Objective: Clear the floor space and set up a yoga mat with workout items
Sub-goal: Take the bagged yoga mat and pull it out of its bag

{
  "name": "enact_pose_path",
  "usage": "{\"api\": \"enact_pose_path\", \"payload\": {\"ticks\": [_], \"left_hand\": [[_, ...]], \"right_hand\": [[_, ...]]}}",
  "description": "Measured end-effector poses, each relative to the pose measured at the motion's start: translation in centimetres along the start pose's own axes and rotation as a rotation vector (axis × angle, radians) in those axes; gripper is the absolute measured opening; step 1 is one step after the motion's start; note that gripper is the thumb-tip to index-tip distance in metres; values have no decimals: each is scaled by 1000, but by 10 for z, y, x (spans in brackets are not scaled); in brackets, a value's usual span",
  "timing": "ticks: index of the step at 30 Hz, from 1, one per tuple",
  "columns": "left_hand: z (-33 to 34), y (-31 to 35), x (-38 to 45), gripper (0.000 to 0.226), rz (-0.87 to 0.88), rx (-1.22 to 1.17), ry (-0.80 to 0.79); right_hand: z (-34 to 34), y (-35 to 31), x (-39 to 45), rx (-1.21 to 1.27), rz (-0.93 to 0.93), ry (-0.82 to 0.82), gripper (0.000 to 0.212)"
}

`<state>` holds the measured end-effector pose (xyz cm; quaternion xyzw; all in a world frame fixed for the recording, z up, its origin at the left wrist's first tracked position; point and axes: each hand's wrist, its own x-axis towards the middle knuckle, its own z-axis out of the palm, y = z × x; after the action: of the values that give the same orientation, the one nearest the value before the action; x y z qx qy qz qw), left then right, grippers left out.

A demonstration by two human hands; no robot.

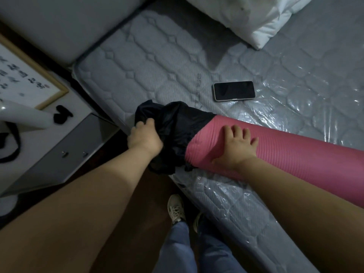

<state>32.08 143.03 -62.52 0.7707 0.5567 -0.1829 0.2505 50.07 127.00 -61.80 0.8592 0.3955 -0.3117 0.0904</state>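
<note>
**Hands on mat and bag, at mattress edge**

Left hand (144,137): fingers curled into the bunched black bag (173,131), gripping the fabric at its outer end. Right hand (235,147): flat, fingers spread and straight, palm pressing on top of the pink mat (291,156) just beside the bag's mouth. No curl round it.

Mat: rolled, ribbed surface, lying on its side across the near edge of the mattress (157,62). Left end sits inside the bag; the rest of the roll is bare and runs off the right edge of view. Bag is crumpled, covers only the mat's end, and hangs partly over the mattress edge.

Mattress: quilted grey, clear plastic wrap over the right part. Phone (234,91) lies face up, screen dark, on the mattress beyond the mat, apart from it. White pillow (254,18) at top right.

Left of the bed: nightstand (65,152) with a framed sheet (21,75) of writing, a small black item (62,114) (cannot tell what) and a black strap (11,146) on top.

Below: person's jeans (197,251) and a light shoe (176,208) on the dark floor, right against the mattress.
</note>
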Motion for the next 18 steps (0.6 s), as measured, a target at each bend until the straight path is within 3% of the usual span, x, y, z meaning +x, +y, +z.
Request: {"api": "enact_pose_path", "payload": {"ticks": [4, 6, 8, 10, 12, 15, 18], "left_hand": [[-2, 21, 16, 76, -61, -333, -92], [-1, 29, 21, 95, -88, -287, -169], [5, 33, 22, 99, -89, -182, -232], [13, 40, 15, 89, -40, -89, -242], [19, 45, 9, 74, 9, -36, -151], [18, 43, 6, 48, 75, 39, -5], [15, 34, 8, 43, 214, 253, 100]], "right_hand": [[-4, -7, 6, 124, -95, 28, 103], [-2, -5, 4, 115, -111, 54, 90], [1, -6, -1, 78, -103, 74, 90], [3, -11, -4, 39, -82, 61, 104], [6, -15, -4, -15, -79, 72, 111], [13, -14, -7, -14, -100, 74, 112], [23, -13, -15, 18, -107, 12, 106]]}}
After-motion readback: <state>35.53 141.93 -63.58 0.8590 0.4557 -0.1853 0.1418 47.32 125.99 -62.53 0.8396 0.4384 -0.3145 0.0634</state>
